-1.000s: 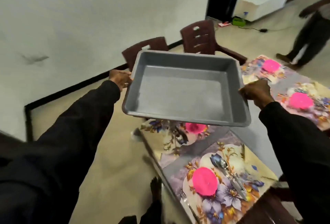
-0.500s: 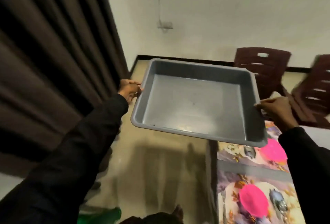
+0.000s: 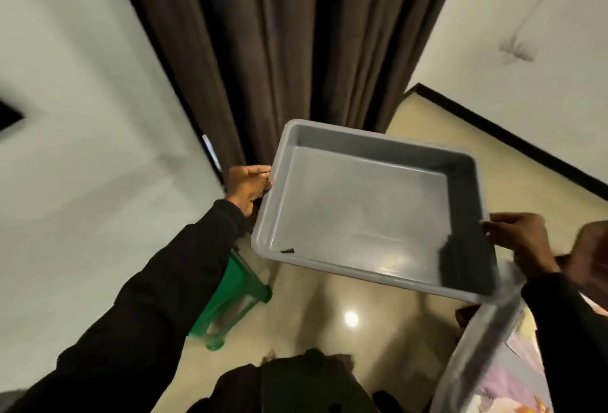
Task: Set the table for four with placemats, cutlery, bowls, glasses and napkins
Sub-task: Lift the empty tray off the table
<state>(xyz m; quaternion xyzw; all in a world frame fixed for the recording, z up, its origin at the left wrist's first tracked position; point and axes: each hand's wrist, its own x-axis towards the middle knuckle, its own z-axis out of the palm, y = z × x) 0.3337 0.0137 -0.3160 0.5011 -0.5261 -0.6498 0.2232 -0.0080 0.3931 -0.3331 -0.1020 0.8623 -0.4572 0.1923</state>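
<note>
Carrying an empty tray away from the table

Gripping opposite rims, the left hand point(image 3: 248, 184) and right hand point(image 3: 518, 240) hold the grey tray point(image 3: 358, 212) tilted above the floor; its near-right corner could clip the table point(image 3: 487, 343) edge.

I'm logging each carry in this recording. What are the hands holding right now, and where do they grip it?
A grey tray, carried in the air. The left hand grips its left rim, the right hand its right rim.
</note>
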